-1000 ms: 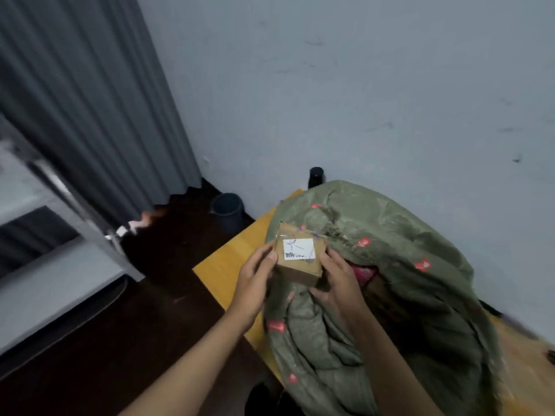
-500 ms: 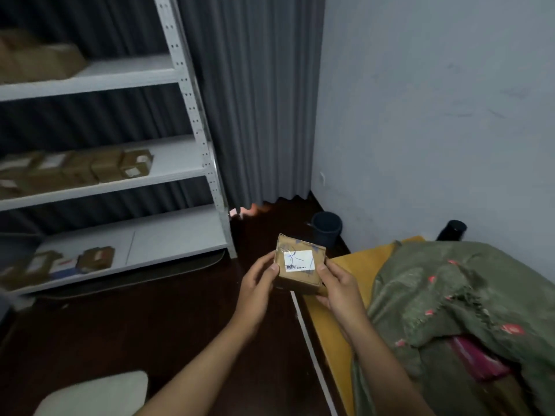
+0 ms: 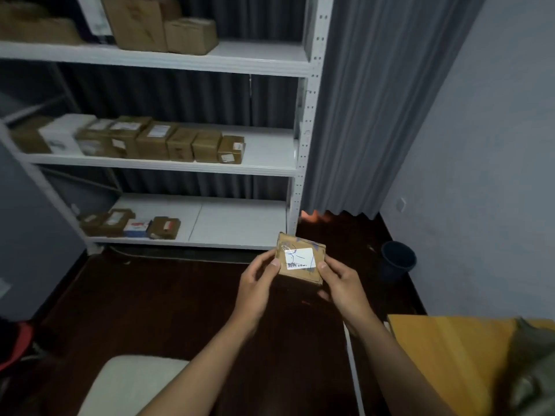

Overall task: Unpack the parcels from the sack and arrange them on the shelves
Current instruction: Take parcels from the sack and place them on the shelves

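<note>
White shelves point(image 3: 168, 63) at 11 o'clock are seen stocked with rows of cardboard parcels point(image 3: 168, 142). A small cardboard parcel point(image 3: 301, 259) with a white label is held in mid-air above the dark floor point(image 3: 150, 301), at centre. Its left edge is pinched by the left hand point(image 3: 255, 283), its right edge gripped by the right hand point(image 3: 344, 285), fingers curled beneath. The green sack point(image 3: 534, 370) lies on the yellow worktop point(image 3: 444, 346) at 4 o'clock.

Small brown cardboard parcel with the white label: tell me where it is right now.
In the head view, the small brown cardboard parcel sits centre-right, held between the left hand and right hand, above the dark floor before the white shelf unit's bottom right corner.
</note>
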